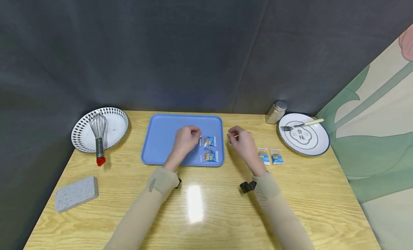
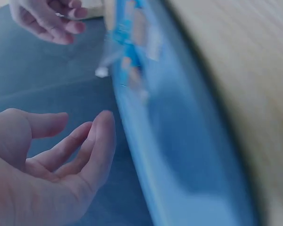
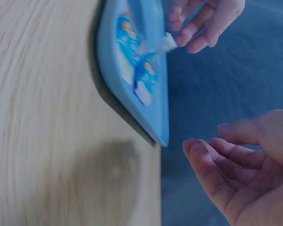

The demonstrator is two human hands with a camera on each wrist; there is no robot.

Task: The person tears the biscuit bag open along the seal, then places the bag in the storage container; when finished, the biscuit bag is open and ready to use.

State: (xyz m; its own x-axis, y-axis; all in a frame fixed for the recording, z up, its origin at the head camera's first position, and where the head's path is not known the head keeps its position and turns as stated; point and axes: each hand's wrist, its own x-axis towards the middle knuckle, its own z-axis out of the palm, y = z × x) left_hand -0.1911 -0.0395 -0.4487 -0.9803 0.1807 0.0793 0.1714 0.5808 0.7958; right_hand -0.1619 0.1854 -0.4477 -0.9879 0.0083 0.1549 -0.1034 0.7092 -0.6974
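A blue tray (image 1: 161,142) lies in the middle of the wooden table, with two blue-and-orange snack packets (image 1: 208,141) (image 1: 209,156) at its right end. My left hand (image 1: 193,132) hovers over the tray, its fingertips right beside the raised white corner of the upper packet (image 3: 167,42). In the left wrist view the left hand (image 2: 82,123) has loosely spread fingers with nothing between them. My right hand (image 1: 233,136) hangs just past the tray's right edge, and the right hand (image 3: 203,136) shows relaxed, empty fingers. Two more packets (image 1: 263,156) (image 1: 276,157) lie on the table to its right.
A black-and-white patterned plate (image 1: 116,122) at the back left carries a whisk (image 1: 98,131). A grey sponge (image 1: 76,193) sits front left. At the back right stand a small shaker (image 1: 276,112) and a white plate (image 1: 317,144) with a fork (image 1: 301,125). Dark cloth hangs behind.
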